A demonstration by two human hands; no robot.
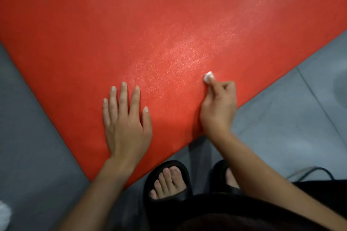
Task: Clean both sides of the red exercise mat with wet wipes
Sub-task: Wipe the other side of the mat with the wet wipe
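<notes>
Fingers (pixel 216 88) of the right hand (pixel 218 107) pinch a balled wet wipe (pixel 208 76) to scrub the red mat (pixel 150 33), while the left hand (pixel 126 120) lies flat, fingers spread, pinning it down.

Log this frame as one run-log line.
phase: wiping mat top | left hand: flat on red mat | right hand: pinching wet wipe against mat | floor: grey tile

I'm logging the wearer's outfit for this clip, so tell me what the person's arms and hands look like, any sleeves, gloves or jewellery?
Both forearms are bare as far as the frame shows, with no sleeves in view. The left hand and right hand wear no gloves, and no rings, watch or bracelets show. The fingernails look short and unpainted.
</notes>
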